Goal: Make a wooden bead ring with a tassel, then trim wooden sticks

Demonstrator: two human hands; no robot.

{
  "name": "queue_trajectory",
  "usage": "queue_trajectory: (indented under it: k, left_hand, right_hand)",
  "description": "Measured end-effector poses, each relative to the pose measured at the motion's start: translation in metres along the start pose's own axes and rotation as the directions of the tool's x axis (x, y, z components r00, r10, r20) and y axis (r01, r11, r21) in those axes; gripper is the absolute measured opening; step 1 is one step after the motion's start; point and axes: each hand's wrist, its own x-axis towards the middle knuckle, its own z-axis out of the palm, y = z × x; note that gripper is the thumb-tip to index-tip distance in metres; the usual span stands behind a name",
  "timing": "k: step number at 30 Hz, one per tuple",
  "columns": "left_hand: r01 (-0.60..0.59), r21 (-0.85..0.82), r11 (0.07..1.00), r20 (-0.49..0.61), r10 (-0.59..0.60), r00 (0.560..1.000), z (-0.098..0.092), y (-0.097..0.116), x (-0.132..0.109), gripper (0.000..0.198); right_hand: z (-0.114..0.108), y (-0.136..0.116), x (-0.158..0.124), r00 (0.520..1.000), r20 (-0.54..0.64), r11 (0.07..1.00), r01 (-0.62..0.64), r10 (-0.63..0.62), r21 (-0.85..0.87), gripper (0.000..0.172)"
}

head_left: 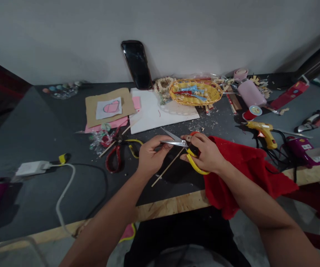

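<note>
In my right hand (206,150) is a pair of scissors (178,142) with yellow and black handles, their blades parted and pointing left. My left hand (152,155) is closed in a pinch at the end of the lower blade; whatever its fingertips hold is too small or hidden to make out. Beneath the scissors a thin wooden stick (167,167) slants across the dark table (73,141). A red cloth (232,167) lies under my right wrist and hangs over the table's front edge.
To the left lie a red-handled tool (113,158), a patterned paper (112,107) and a white charger (32,168) with its cable. A phone (137,65) leans on the wall beside a yellow basket (173,97). Rightward are red thread (249,114) and a glue gun (263,132).
</note>
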Motion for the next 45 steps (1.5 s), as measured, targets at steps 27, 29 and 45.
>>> queue_trajectory:
  k: [27,29,45]
  left_hand:
    - [0.065,0.009,0.998,-0.041,-0.064,0.997,-0.001,0.006,0.001,0.011]
    - [0.048,0.009,0.999,-0.042,-0.048,0.998,-0.001,0.005,0.001,0.009]
    - [0.034,0.132,0.991,-0.078,-0.024,0.997,0.000,0.008,-0.002,0.006]
  right_hand:
    - [0.001,0.000,0.000,0.997,-0.078,0.982,-0.013,-0.001,-0.188,0.059]
    - [0.001,0.000,0.000,0.998,-0.067,0.976,-0.002,-0.013,-0.218,0.059]
    - [-0.001,-0.002,-0.002,0.997,-0.073,0.959,0.007,-0.029,-0.284,0.047]
